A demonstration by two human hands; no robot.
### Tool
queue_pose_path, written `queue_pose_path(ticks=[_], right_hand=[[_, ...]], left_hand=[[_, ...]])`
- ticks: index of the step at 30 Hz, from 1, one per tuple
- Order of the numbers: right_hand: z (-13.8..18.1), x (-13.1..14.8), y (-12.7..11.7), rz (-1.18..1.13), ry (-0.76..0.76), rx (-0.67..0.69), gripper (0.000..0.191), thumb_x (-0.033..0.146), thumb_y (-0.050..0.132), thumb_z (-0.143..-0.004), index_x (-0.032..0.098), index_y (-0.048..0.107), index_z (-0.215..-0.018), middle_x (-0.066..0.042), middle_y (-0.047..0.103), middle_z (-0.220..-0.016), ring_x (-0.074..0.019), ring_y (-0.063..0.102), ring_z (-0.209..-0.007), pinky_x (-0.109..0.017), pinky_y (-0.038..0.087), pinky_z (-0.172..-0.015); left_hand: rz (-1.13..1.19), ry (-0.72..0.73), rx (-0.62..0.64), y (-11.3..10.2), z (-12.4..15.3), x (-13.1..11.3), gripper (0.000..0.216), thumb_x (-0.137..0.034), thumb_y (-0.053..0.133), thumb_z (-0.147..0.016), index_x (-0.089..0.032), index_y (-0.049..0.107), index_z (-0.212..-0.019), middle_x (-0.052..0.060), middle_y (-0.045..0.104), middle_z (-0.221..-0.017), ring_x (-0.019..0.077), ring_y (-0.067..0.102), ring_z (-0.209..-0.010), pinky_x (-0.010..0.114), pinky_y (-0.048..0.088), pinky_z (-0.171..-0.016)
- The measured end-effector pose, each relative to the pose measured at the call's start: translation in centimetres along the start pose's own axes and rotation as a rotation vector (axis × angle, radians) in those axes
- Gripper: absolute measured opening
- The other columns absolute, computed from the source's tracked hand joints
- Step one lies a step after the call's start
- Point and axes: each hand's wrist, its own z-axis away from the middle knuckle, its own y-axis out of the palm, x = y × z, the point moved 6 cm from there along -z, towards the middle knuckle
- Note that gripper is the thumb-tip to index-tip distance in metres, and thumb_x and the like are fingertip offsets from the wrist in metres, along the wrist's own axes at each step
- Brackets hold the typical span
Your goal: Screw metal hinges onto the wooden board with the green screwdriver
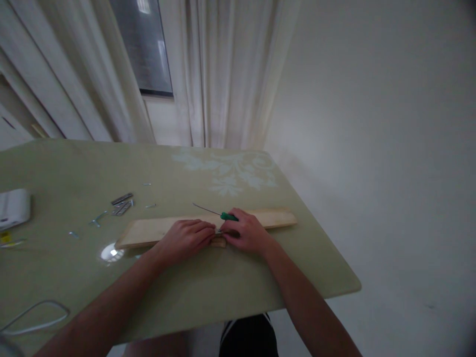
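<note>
A long pale wooden board lies across the green table. My left hand rests on the board's near edge, fingers curled and pinched at a small metal part between the two hands. My right hand is closed round a green-handled screwdriver, whose thin shaft points back to the left over the board. A small wooden piece shows under the fingertips at the board's near edge.
Loose metal brackets and screws lie left of the board. At the far left edge sits a white device, and a white cable loops at the near left. Curtains and a window stand behind the table; its right edge drops to the floor.
</note>
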Motion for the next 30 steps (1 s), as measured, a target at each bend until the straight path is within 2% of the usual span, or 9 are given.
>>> queue_pose_path(ticks=[7,12,14,18,24,30], right_hand=[[-0.24,0.68,0.45,0.039,0.034,-0.01,0.02,0.021,0.071,-0.087,0.024,0.072,-0.106,-0.01,0.06,-0.115,-0.0245,0.058,-0.106,-0.035,0.05,-0.092],[-0.45,0.57,0.73,0.068,0.075,-0.026,0.021,0.029,0.075,-0.087,0.023,0.07,-0.106,-0.012,0.059,-0.117,-0.027,0.057,-0.108,-0.039,0.049,-0.094],[-0.51,0.41,0.7,0.046,0.077,-0.014,0.022,0.032,0.077,-0.087,0.024,0.07,-0.106,-0.011,0.059,-0.117,-0.0265,0.057,-0.107,-0.039,0.05,-0.094],[-0.51,0.36,0.59,-0.009,0.051,0.02,0.026,0.022,0.076,-0.085,0.025,0.07,-0.11,-0.01,0.059,-0.117,-0.0246,0.058,-0.108,-0.036,0.049,-0.093],[-0.45,0.44,0.65,0.043,0.099,0.007,0.023,0.025,0.075,-0.086,0.024,0.069,-0.108,-0.011,0.059,-0.116,-0.0268,0.057,-0.108,-0.04,0.049,-0.095],[-0.4,0.26,0.7,0.012,0.093,0.013,0.031,0.021,0.078,-0.081,0.024,0.069,-0.11,-0.011,0.059,-0.121,-0.0269,0.058,-0.111,-0.039,0.05,-0.097]], left_hand=[[0.068,-0.025,0.029,0.08,-0.21,0.19,0.025,-0.026,0.05,-0.109,-0.019,0.073,-0.104,0.007,0.08,-0.105,0.0193,0.076,-0.088,0.031,0.059,-0.08],[0.091,-0.07,0.041,-0.06,-0.31,0.38,0.025,-0.028,0.051,-0.109,-0.019,0.073,-0.104,0.006,0.079,-0.099,0.0184,0.075,-0.085,0.029,0.057,-0.077],[0.104,-0.082,0.04,-0.08,-0.27,0.43,0.024,-0.029,0.051,-0.109,-0.02,0.073,-0.105,0.006,0.079,-0.1,0.0185,0.075,-0.086,0.029,0.057,-0.077],[0.119,-0.082,0.044,-0.11,-0.2,0.47,0.025,-0.028,0.05,-0.109,-0.019,0.073,-0.106,0.006,0.079,-0.102,0.0194,0.075,-0.086,0.03,0.056,-0.077],[0.121,-0.083,0.069,-0.14,-0.25,0.52,0.024,-0.028,0.05,-0.109,-0.019,0.072,-0.104,0.006,0.079,-0.103,0.0201,0.074,-0.088,0.03,0.054,-0.077],[0.166,-0.15,0.117,0.27,-0.38,0.92,0.021,-0.027,0.053,-0.108,-0.021,0.073,-0.102,0.004,0.077,-0.099,0.0195,0.073,-0.089,0.029,0.053,-0.076]])
